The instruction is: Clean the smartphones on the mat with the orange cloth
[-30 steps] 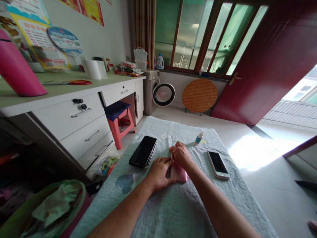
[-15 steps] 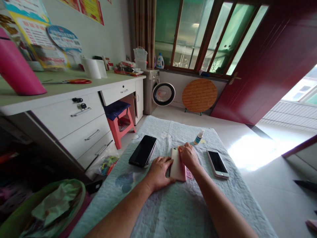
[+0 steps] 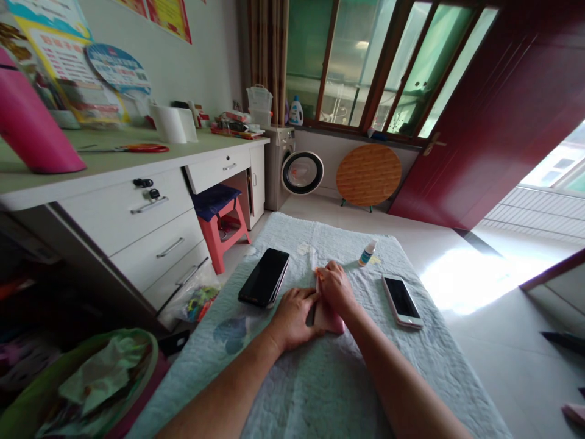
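Observation:
A pinkish-gold smartphone (image 3: 331,322) lies back up on the padded cover, partly hidden by both hands. My left hand (image 3: 295,316) holds it along the left edge, thumb at the near end and fingers at the side. Across its far part lies my right hand (image 3: 337,288), fingers closed on a small orange cloth (image 3: 319,273), which mostly hides under them. To the left rests a black-screened phone (image 3: 265,277) that seems stacked on something thin. A white phone (image 3: 402,302) lies screen up on the right. Beyond my right hand stands a small spray bottle (image 3: 367,253) with a white top.
The pale blue quilted cover (image 3: 315,390) drapes the surface under the phones. A white desk (image 3: 132,222) with drawers runs along the left, a red stool (image 3: 223,225) beside it. A bin (image 3: 150,378) sits at lower left. A washing machine (image 3: 278,164) has its door open.
My right hand, with the orange cloth, has moved left across the phone's back from its right edge to its far left corner. My left hand stays in place.

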